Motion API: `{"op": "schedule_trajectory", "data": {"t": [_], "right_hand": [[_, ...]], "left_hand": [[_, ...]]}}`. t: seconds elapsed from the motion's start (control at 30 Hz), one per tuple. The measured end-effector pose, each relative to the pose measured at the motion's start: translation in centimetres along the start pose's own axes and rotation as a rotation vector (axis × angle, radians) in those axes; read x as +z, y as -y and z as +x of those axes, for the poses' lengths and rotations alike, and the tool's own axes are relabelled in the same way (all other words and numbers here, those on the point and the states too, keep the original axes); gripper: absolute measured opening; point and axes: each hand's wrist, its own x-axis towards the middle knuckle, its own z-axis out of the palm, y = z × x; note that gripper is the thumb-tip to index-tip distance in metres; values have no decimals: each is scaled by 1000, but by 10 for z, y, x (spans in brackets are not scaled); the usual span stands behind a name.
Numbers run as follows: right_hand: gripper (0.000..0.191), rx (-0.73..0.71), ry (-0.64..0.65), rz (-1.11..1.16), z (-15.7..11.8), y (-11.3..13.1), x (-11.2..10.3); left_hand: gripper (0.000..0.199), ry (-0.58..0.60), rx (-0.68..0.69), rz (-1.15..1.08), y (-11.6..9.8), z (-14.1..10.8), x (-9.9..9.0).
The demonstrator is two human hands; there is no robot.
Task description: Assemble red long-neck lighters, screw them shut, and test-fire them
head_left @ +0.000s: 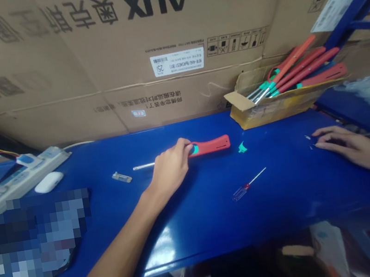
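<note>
My left hand (pixel 171 166) is wrapped round a red lighter (pixel 211 145) with a metal tube, its handle pointing right. At the right, my right hand (pixel 347 145) reaches low over the table beside some tiny parts (pixel 307 138); its fingers are bent, and a small dark piece shows at the fingertips. A green trigger piece (pixel 241 147) lies just right of the lighter's handle. Below it rests a screwdriver (pixel 242 192) with a clear and red handle. A small transparent part (pixel 122 177) is left of the lighter's tip.
An open carton (pixel 265 114) holding several red lighters stands at the back right of the blue table (pixel 191 221). On the left are a white power strip (pixel 19 179), a white earphone case (pixel 49 182) and a pixelated object. Large cardboard boxes (pixel 87 55) form the back wall.
</note>
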Motion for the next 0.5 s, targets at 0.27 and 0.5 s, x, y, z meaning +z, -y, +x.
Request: {"op": "schedule_trajectory", "data": {"t": [0.27,0.5], "right_hand": [[44,-63,118,-148,20,-11,-8],[54,-47,-22,-120,16,8,-10]], "left_hand": [[25,13,7,-25,0,0,2],[24,23,13,-34,-2,0,1]]}}
